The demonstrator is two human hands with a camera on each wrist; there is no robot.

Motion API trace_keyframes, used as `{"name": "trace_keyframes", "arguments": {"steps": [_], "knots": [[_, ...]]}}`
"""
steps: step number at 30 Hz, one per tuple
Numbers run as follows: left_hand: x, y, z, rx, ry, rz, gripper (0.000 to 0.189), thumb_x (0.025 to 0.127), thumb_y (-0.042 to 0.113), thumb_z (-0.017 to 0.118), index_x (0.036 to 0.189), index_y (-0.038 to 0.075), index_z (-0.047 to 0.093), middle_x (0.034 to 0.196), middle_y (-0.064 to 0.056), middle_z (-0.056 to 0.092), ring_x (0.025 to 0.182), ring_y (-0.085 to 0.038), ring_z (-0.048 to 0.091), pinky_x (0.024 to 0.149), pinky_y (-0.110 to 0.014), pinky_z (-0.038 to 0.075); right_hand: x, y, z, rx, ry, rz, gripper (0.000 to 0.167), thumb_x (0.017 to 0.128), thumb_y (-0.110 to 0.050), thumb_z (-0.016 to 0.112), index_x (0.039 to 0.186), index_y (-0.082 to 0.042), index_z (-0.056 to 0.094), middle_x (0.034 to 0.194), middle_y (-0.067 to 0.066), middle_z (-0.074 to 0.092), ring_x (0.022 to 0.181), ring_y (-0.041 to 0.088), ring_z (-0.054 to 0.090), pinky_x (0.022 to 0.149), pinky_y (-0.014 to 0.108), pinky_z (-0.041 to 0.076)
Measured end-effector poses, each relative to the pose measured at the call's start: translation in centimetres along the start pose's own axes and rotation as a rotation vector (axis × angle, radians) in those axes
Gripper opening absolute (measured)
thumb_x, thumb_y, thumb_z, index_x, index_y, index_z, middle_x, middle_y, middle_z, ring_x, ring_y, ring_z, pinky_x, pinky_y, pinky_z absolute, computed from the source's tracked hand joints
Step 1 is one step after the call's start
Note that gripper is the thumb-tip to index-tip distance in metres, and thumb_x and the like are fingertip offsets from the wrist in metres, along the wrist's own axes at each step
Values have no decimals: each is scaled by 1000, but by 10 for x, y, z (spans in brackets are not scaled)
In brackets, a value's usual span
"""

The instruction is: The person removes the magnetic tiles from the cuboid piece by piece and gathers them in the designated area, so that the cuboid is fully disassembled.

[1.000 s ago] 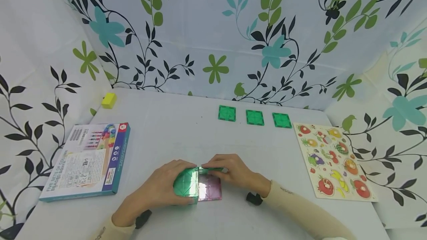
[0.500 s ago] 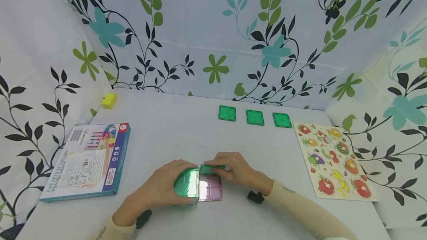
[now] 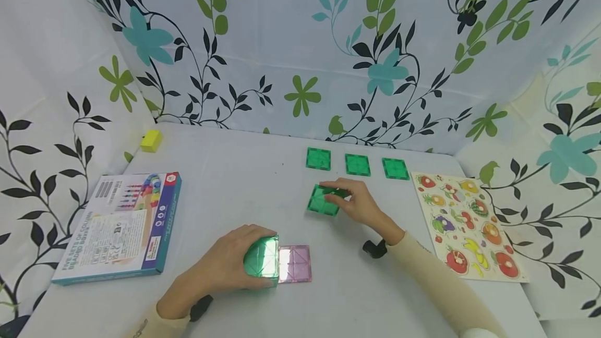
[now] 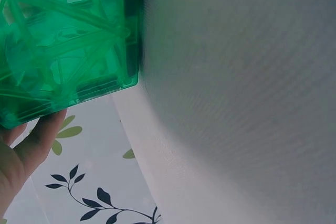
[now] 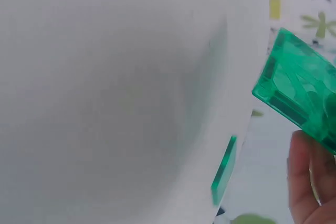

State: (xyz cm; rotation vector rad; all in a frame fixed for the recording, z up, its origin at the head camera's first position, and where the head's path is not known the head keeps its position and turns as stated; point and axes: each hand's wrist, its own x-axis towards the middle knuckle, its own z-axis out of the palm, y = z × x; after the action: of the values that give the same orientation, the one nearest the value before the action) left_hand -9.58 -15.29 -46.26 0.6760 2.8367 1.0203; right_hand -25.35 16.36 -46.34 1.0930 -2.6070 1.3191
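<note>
My left hand (image 3: 225,260) grips a translucent green block built of square magnetic tiles (image 3: 261,258), near the front of the white table. The same green block (image 4: 73,40) fills the upper left of the left wrist view, with fingers behind it. Against its right side lies a flat pink magnetic tile (image 3: 295,265). Farther back, my right hand (image 3: 363,206) pinches a green magnetic tile (image 3: 320,201) between thumb and fingers. In the right wrist view that green tile (image 5: 296,80) is tilted and raised above the table; my palm partly falls outside the frame.
Three green tiles lie in a row at the back: one left (image 3: 318,158), one middle (image 3: 358,165), one right (image 3: 396,169). A fruit picture board (image 3: 451,246) lies at right. At left are a bead-set box (image 3: 117,236) and a yellow block (image 3: 151,141).
My right hand has drawn the green tile away from beside the block and pink tile, moving back and to the right. My left hand keeps its hold on the block.
</note>
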Motion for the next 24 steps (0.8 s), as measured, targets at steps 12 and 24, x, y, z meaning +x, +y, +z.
{"name": "trace_keyframes", "arguments": {"steps": [12, 24], "knots": [[-1, -2, 1, -6, 9, 14, 80, 69, 58, 89, 137, 31, 58, 131, 14, 63, 114, -9, 60, 92, -37, 56, 35, 43, 4, 69, -168, 302, 35, 99, -16, 68, 134, -12, 68, 141, 9, 66, 132, 29, 60, 105, 42, 53], [-1, -2, 0, -13, 4, 6, 79, 69, 58, 89, 137, 32, 58, 130, 15, 63, 113, -8, 59, 92, -37, 56, 44, 48, 16, -122, -214, 272, 35, 99, -18, 68, 133, -13, 69, 133, 9, 70, 121, 28, 64, 99, 45, 54]]}}
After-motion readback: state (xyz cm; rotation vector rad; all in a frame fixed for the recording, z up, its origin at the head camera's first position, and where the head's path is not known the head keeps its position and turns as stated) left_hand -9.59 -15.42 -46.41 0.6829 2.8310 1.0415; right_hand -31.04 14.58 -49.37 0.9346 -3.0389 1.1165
